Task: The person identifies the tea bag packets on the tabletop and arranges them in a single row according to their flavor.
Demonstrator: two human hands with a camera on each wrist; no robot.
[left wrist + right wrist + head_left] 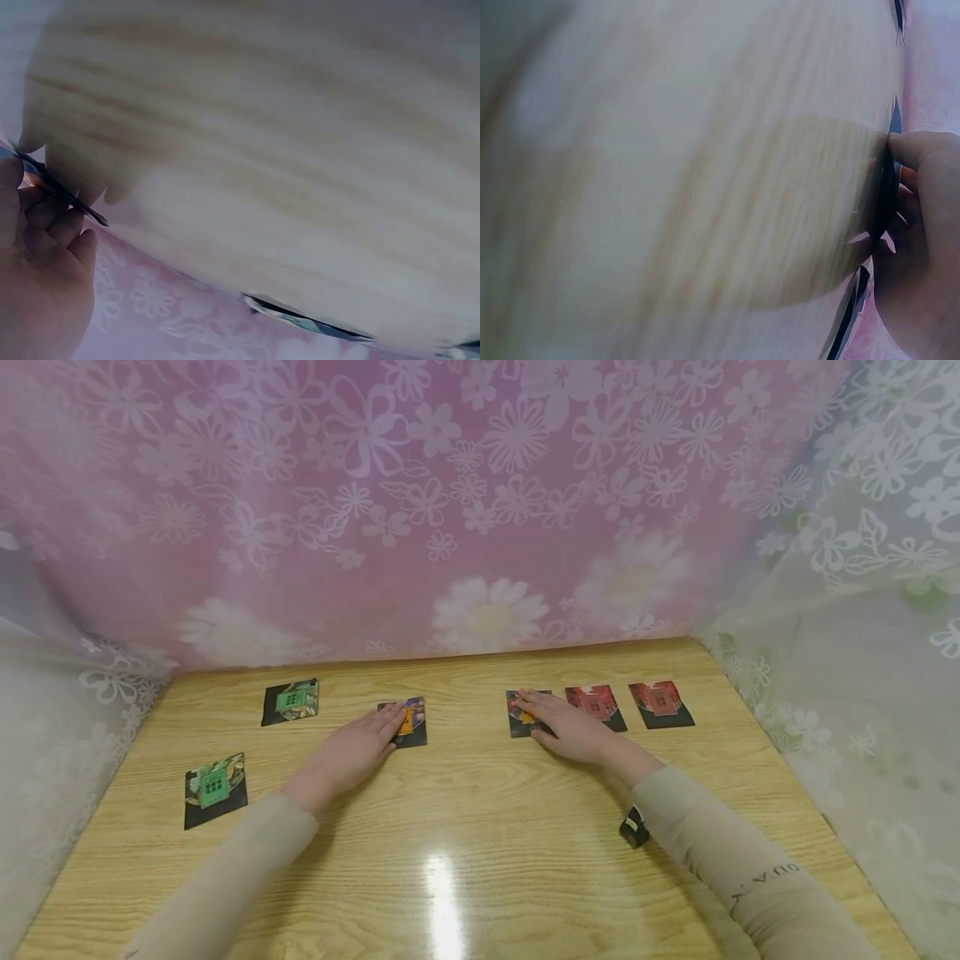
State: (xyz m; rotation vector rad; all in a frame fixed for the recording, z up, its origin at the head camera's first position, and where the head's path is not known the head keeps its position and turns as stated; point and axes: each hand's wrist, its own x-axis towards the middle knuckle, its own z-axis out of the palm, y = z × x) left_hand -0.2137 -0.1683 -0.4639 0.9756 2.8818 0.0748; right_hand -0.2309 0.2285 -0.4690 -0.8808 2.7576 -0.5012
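Resting flat on a light wooden table [480, 827], both hands were each on a card. The left hand [352, 753] had its fingers stretched out straight, with the fingertips pressing on a dark square card with an orange figure [407, 722] near the middle of the table. The right hand [572, 731] was doing the same thing, fingers relaxed and laid over another dark card with an orange and red picture [517, 713], just right of centre. Neither hand was curled round anything.

Right beside that one were two dark cards with red houses [596, 704] [660, 702], side by side in a row. Over on the left sat two dark cards with green houses [291, 701] [215, 788], well apart from each other. A pink flowered curtain [450, 502] hung behind the table.
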